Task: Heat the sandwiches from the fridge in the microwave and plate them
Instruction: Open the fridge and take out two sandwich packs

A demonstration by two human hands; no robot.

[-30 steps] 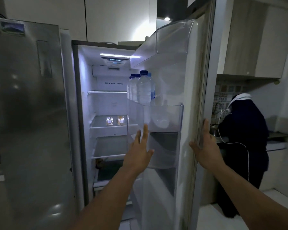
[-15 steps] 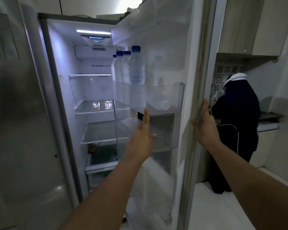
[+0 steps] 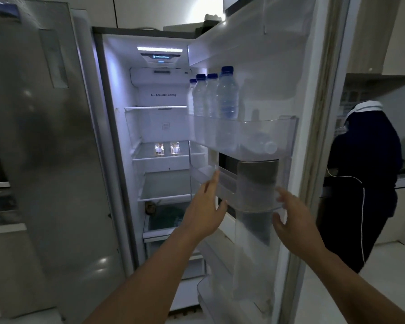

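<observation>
The fridge [image 3: 164, 127] stands open and lit, its right door [image 3: 311, 113] swung wide toward me. No sandwich can be made out; a dark small thing [image 3: 150, 207] and something green [image 3: 167, 217] lie low inside under the bottom shelf. My left hand [image 3: 205, 209] reaches forward with fingers apart, in front of a clear door bin [image 3: 255, 197]. My right hand [image 3: 290, 213] is also open, at the bin's right front corner. Neither hand holds anything.
Several water bottles [image 3: 227, 94] stand in the upper door bin [image 3: 243, 139]. Two small jars [image 3: 166, 148] sit on a middle shelf. The closed steel left door [image 3: 33, 148] fills the left. A person in dark clothes [image 3: 362, 178] stands at the counter on the right.
My right hand has left the door's edge and come in front of the door bin. My left hand stays reaching forward. My view has drawn back slightly.
</observation>
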